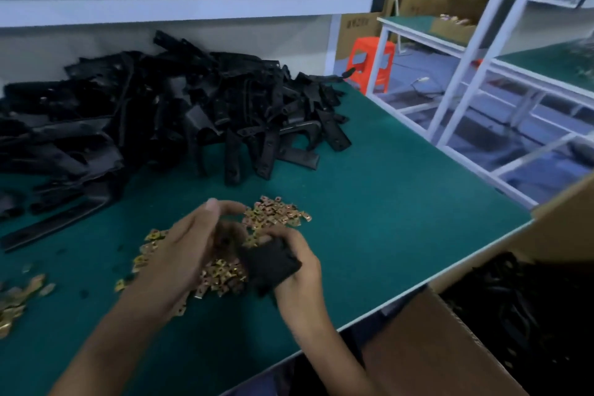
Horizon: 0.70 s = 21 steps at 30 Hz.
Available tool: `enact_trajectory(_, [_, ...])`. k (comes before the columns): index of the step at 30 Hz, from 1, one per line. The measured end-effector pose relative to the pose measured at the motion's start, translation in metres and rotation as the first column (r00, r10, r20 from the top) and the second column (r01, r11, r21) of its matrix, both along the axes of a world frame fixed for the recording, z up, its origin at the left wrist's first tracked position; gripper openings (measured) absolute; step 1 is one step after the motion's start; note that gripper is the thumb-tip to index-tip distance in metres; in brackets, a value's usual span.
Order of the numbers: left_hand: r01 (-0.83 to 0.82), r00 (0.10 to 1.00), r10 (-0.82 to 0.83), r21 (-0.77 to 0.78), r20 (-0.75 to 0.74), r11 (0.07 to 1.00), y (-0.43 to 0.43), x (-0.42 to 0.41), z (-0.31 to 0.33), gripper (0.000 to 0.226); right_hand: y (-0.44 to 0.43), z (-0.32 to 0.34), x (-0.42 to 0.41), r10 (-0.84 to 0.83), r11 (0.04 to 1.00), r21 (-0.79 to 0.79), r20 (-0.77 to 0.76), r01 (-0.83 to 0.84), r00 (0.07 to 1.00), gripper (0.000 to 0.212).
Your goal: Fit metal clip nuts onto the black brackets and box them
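A black bracket [271, 264] is held over the green table [385, 202]; my right hand [299, 270] grips its lower end. My left hand [180, 247] curls its fingers round the bracket's upper end, thumb up; the frame is blurred, so a clip nut between those fingers cannot be made out. Under both hands lies a heap of gold-coloured metal clip nuts [276, 210]. A big pile of loose black brackets [160, 112] fills the back left of the table. An open cardboard box [450, 331] holding black brackets stands below the table's right edge.
More clip nuts [16, 302] lie at the left edge. A white shelf [193, 0] hangs over the back of the table. To the right are white metal racks [482, 74], an orange stool [373, 64] and stacked cartons.
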<state>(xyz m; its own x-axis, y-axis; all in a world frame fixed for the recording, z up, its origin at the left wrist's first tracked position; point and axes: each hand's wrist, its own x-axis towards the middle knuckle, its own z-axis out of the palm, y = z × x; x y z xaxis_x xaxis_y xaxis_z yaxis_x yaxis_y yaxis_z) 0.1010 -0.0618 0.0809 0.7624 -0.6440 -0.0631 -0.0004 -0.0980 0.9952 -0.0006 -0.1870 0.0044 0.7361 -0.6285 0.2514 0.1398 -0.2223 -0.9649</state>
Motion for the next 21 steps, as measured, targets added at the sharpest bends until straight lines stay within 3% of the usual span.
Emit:
enact_trajectory(1, [-0.093,0.99,0.084,0.074,0.109,0.993,-0.001,0.009,-0.009,0.037,-0.002,0.001,0.0,-0.017,0.999,0.04,-0.014,0.018,1.0,0.017])
enact_trajectory(2, [-0.179,0.948,0.106,0.226,0.3,0.958,-0.001,0.019,-0.02,0.035,-0.004,0.004,0.0,-0.04,0.996,0.084,-0.021,0.042,0.999,0.007])
enact_trajectory(3, [-0.256,0.854,-0.013,0.441,0.521,0.86,0.001,0.026,-0.029,0.036,-0.005,0.007,0.0,-0.065,0.991,0.114,-0.013,0.066,0.998,0.026])
enact_trajectory(4, [-0.314,0.753,-0.197,0.606,0.628,0.731,0.004,0.029,-0.038,0.043,-0.006,0.008,-0.001,-0.076,0.987,0.142,-0.012,0.077,0.997,0.034])
enact_trajectory(5, [-0.334,0.694,-0.334,0.696,0.637,0.636,0.006,0.031,-0.048,0.049,-0.006,0.01,-0.001,-0.086,0.983,0.166,0.007,0.084,0.996,0.036])
enact_trajectory(6, [-0.333,0.681,-0.38,0.728,0.625,0.6,0.007,0.032,-0.055,0.049,-0.005,0.013,-0.001,-0.076,0.978,0.197,0.01,0.072,0.997,0.04])
enact_trajectory(11, [-0.331,0.722,-0.191,0.574,0.665,0.749,0.004,0.043,-0.056,0.019,0.0,0.007,-0.001,-0.08,0.978,0.179,-0.125,0.102,0.989,0.05])
enact_trajectory(17, [-0.306,0.863,0.04,0.46,0.503,0.834,0.003,0.049,-0.048,0.01,0.004,0.001,-0.001,-0.029,0.999,-0.037,-0.181,0.022,0.983,0.05])
enact_trajectory(19, [-0.332,0.886,0.157,0.359,0.436,0.872,0.004,0.049,-0.046,0.012,0.006,-0.004,0.0,-0.034,0.994,-0.107,-0.234,0.009,0.972,0.053])
enact_trajectory(21, [-0.314,0.929,0.249,0.232,0.273,0.92,0.007,0.047,-0.039,0.008,0.008,-0.005,0.001,-0.057,0.982,-0.186,-0.27,0.006,0.961,0.061])
